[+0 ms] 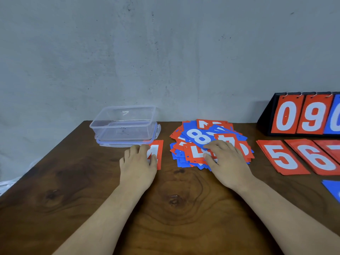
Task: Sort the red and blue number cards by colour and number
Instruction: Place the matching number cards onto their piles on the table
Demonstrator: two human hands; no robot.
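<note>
Head view: on the desk (184, 208), sorting looks barely begun. The mixed card pile (200, 138) lies at twelve o'clock, the red 5 stack (283, 157) and red 6 stack (316, 159) at three. The right hand (226, 161) rests flat on the pile, and the left hand (138, 162) lies flat on a lone red card (159, 146) at ten.

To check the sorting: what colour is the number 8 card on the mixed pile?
The number 8 card is blue with a white digit; head view shows it.

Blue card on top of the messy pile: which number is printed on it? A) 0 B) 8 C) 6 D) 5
B: the blue card lying near the top of the pile shows a white 8.
</note>
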